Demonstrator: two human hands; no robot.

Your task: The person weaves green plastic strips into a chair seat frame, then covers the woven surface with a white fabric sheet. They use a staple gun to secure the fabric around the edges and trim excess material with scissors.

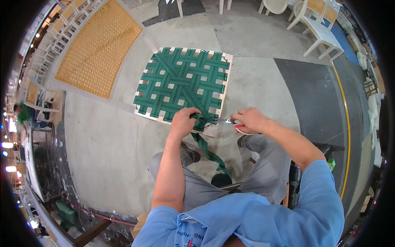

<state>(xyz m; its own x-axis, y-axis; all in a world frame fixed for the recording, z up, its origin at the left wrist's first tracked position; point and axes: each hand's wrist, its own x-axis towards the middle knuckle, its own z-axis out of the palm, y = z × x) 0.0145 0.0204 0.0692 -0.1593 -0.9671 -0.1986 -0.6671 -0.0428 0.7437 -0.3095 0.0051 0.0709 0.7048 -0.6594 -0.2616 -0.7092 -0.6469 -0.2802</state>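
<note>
A pale wooden chair seat frame (228, 61) lies in front of me, crossed by woven green webbing (177, 81) with a diagonal strip over it. At its near right corner my left hand (183, 122) is closed on the green webbing strap (201, 142), whose loose end hangs between my knees. My right hand (252, 120) is closed round the handles of a pair of scissors (223, 121) with red and white grips. The scissor blades reach the strap at the corner, just right of my left fingers. The blade tips are partly hidden by the webbing.
The chair's cane back panel (98, 45) rises at the left, joined to the seat. White chairs (323, 35) stand at the far right, and more are lined up at the far left. A yellow line (345, 103) runs along the floor on the right.
</note>
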